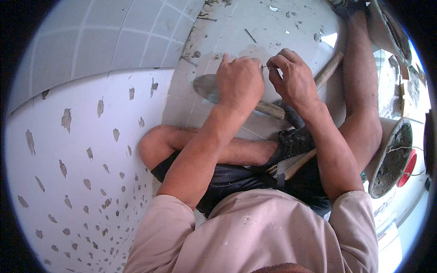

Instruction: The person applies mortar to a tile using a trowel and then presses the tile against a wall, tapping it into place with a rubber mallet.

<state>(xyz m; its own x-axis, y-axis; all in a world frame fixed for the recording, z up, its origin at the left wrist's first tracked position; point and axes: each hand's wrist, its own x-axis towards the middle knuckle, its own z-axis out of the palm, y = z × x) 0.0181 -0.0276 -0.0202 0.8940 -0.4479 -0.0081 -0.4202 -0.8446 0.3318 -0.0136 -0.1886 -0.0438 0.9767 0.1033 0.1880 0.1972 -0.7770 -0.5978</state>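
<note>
Both hands are raised close together over the tiled floor. My left hand [240, 84] is closed with its back upward, and one fingertip sticks out at the far side. My right hand [293, 77] pinches thumb against fingers, its tips facing the left hand. Between them shows a short, thin, dark thing [265, 67], too small to name. Below the left hand lies a trowel with a rounded grey blade [205, 87] and a wooden handle [270, 109]. Partly hidden behind my right hand is a tool with a wooden handle [330, 70] and what looks like a dark head.
White wall [86, 136] with many chipped marks stands left, grey tiles [98, 45] above it. Debris [317, 36] lies on the far floor. A mortar-stained bucket [390, 157] stands right, another [391, 32] farther off. A wooden-handled tool [300, 164] rests by my lap.
</note>
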